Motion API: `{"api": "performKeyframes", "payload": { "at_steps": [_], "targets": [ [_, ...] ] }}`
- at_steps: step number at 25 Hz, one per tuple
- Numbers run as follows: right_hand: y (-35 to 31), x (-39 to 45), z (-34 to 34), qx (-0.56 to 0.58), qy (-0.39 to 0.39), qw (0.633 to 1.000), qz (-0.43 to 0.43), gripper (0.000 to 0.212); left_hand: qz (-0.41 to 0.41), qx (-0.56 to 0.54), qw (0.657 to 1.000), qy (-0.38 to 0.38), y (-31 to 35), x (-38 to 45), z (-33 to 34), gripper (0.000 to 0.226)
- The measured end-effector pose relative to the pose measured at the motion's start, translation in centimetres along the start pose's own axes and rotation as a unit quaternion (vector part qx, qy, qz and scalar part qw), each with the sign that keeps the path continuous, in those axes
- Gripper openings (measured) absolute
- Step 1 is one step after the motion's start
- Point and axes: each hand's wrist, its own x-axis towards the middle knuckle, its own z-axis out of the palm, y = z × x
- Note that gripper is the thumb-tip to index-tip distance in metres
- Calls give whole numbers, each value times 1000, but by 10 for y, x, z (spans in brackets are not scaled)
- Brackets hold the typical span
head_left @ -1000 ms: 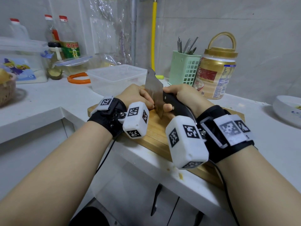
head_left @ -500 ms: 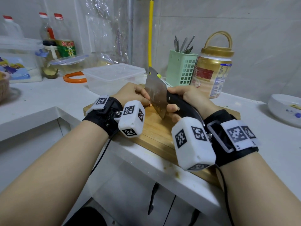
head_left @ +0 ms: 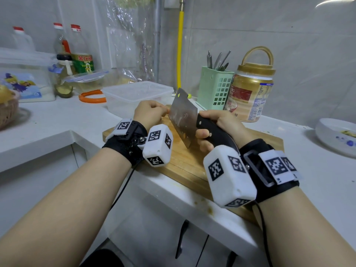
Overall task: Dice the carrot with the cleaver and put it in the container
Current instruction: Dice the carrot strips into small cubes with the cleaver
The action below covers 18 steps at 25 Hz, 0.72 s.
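My right hand (head_left: 218, 123) grips the black handle of the steel cleaver (head_left: 183, 117). Its blade stands on edge over the wooden cutting board (head_left: 183, 166), with the tip pointing away from me. My left hand (head_left: 149, 112) sits just left of the blade, fingers curled down over the carrot. The carrot is almost wholly hidden by the hand and the blade. The clear plastic container (head_left: 134, 95) stands open directly behind the board, beyond my left hand.
A green utensil basket (head_left: 214, 89) and a gold-lidded jar (head_left: 250, 93) stand behind the board on the right. A white dish (head_left: 335, 135) is at far right. Bottles, an orange ring (head_left: 92, 97) and a woven basket (head_left: 7, 110) sit at left. The counter edge runs below the board.
The cleaver stays beside my left knuckles with small chopping movement. My left hand has edged slightly left along the board. The view has shifted a little.
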Motion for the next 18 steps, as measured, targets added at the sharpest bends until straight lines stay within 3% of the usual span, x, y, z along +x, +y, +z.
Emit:
{"api": "performKeyframes", "payload": {
  "at_steps": [9, 18],
  "targets": [
    [-11, -6, -23, 60, 61, 996, -16, 14, -3, 10, 1000, 0, 3, -2, -1, 16],
    [-11, -2, -24, 65, 108, 990, -54, 14, -16, 22, 1000, 5, 4, 0, 0, 15]
  ]
}}
